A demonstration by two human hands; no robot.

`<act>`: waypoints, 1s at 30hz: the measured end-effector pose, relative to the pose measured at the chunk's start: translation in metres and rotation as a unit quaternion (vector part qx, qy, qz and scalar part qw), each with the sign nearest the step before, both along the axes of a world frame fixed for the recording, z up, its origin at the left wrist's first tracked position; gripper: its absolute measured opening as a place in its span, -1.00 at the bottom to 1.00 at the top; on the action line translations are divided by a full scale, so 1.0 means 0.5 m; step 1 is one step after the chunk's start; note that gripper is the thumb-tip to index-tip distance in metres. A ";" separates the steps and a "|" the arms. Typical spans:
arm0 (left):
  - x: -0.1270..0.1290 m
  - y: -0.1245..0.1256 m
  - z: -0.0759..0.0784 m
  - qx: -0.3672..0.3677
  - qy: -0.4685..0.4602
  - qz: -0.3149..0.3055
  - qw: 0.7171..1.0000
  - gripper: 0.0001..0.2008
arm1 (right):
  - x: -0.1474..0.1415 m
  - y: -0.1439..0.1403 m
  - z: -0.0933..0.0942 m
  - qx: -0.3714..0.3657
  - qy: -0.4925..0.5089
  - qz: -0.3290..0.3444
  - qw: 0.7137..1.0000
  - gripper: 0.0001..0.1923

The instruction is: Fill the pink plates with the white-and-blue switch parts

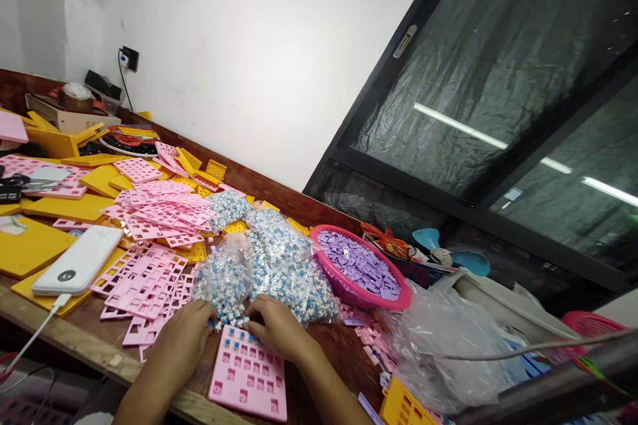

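Observation:
A pink plastic plate (pixel 249 372) with rows of square openings lies near the table's front edge. Several small blue-and-white keyboard switches (pixel 236 339) sit in its upper openings. My left hand (pixel 192 322) is at the left of the plate, fingertips curled in at the edge of a loose heap of the same switches (pixel 224 292). Over the plate's top right corner is my right hand (pixel 274 322), its fingers bent and thumb drawn in beside the heap. Whatever either hand pinches is hidden or too small to name. Clear bags of switches (pixel 284 246) lie just behind.
Pink grid plates (pixel 149 279) are stacked to the left, near a white power bank (pixel 80 259) with a cable. Yellow panels (pixel 34 239) cover the far left. A pink basket (pixel 405 299) of purple pieces and a crumpled plastic bag (pixel 438 339) stand on the right.

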State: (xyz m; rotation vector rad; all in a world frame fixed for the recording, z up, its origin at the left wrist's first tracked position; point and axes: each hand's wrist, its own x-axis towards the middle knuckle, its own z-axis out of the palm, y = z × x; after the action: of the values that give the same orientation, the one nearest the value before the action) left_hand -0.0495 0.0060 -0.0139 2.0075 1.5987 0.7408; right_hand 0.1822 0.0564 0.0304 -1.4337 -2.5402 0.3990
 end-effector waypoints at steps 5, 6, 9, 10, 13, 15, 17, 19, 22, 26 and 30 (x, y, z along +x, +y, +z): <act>-0.003 -0.001 0.000 0.012 -0.086 -0.023 0.996 -0.72 | 0.031 -0.030 -0.005 -0.020 0.066 -0.008 0.998 -0.87; -0.003 -0.003 0.003 0.020 -0.102 -0.031 0.994 -0.73 | 0.033 -0.033 -0.006 -0.019 0.077 -0.013 0.997 -0.85; 0.002 -0.008 0.018 0.038 -0.139 -0.056 0.988 -0.73 | 0.029 -0.036 -0.008 -0.010 0.104 -0.026 0.994 -0.74; 0.005 -0.010 0.022 0.043 -0.149 -0.063 0.986 -0.73 | 0.025 -0.036 -0.010 -0.007 0.109 -0.027 0.994 -0.70; 0.012 -0.013 0.027 0.053 -0.176 -0.077 0.980 -0.72 | 0.013 -0.032 -0.014 -0.011 0.103 -0.009 0.995 -0.67; 0.015 -0.015 0.025 0.054 -0.188 -0.085 0.977 -0.71 | 0.009 -0.029 -0.017 -0.019 0.092 -0.002 0.996 -0.73; 0.017 -0.016 0.021 0.051 -0.193 -0.091 0.976 -0.69 | 0.010 -0.027 -0.020 -0.026 0.093 -0.012 0.995 -0.79; 0.019 -0.017 0.021 0.046 -0.190 -0.096 0.976 -0.68 | 0.011 -0.026 -0.025 -0.031 0.105 -0.024 0.994 -0.83; 0.022 -0.020 0.027 0.039 -0.184 -0.111 0.976 -0.68 | 0.009 -0.024 -0.037 -0.031 0.125 -0.045 0.991 -0.74; 0.022 -0.030 0.041 0.014 -0.157 -0.127 0.979 -0.70 | 0.007 -0.020 -0.053 -0.030 0.141 -0.078 0.987 -0.79; 0.020 -0.041 0.048 -0.023 -0.108 -0.130 0.985 -0.74 | 0.019 -0.016 -0.053 -0.059 0.176 -0.059 0.981 -0.84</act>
State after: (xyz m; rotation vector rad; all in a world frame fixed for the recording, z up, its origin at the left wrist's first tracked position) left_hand -0.0394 -0.0145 0.0099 1.9772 1.1926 0.7828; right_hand 0.1916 0.0486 0.0041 -1.4010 -2.1715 0.7220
